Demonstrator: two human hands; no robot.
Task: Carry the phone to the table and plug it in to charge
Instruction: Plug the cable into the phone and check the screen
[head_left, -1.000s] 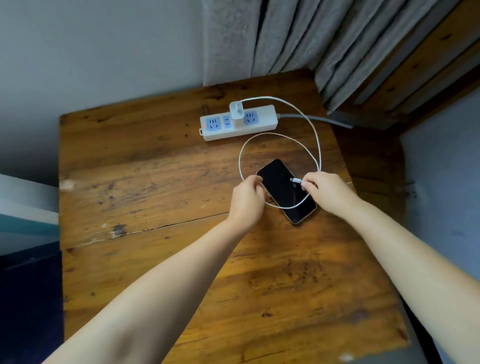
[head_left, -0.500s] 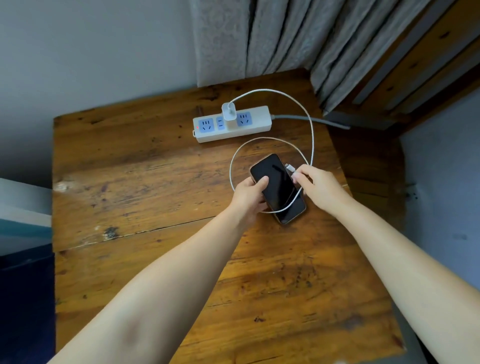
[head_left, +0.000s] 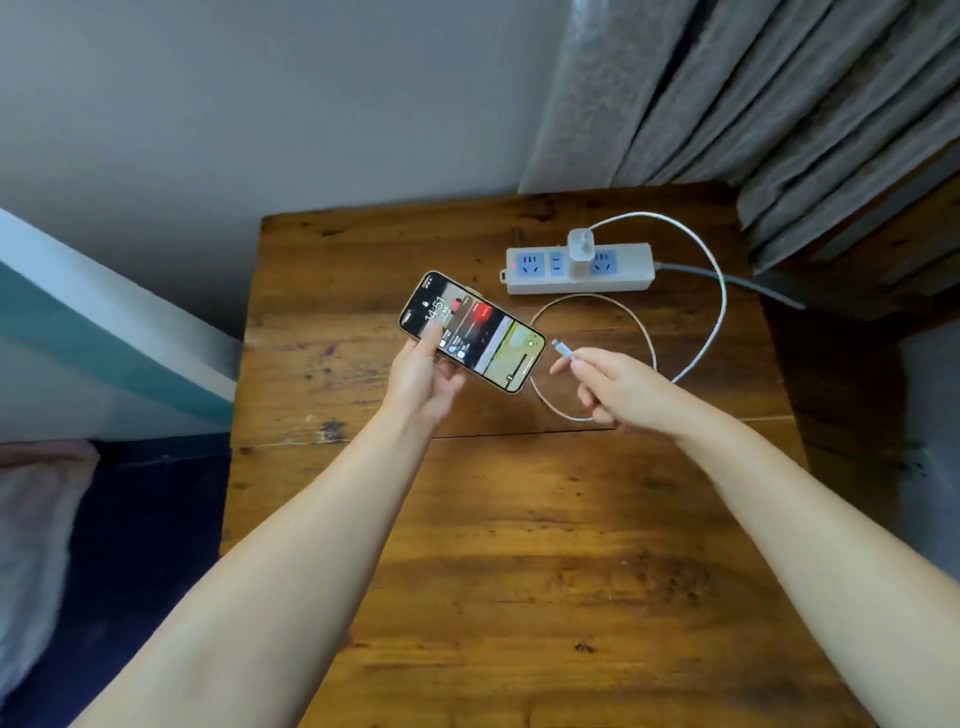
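Note:
My left hand (head_left: 426, 376) holds the phone (head_left: 480, 332) lifted above the wooden table (head_left: 519, 545), screen up and lit with a lock screen. My right hand (head_left: 615, 387) pinches the white charging cable's plug end (head_left: 562, 349), which points at the phone's lower edge with a small gap between them. The cable (head_left: 714, 312) loops over the table back to a white charger (head_left: 581, 248) plugged into the white power strip (head_left: 579, 270).
The power strip lies at the table's far right with a grey cord (head_left: 727, 280) running off right. Grey curtains (head_left: 753, 93) hang behind. A wall lies to the left, dark bedding (head_left: 104, 545) low left.
The phone was lying dark on the table under the cable loop. Now my left hand has lifted it to the left and its screen is lit; my right hand holds the plug clear of it.

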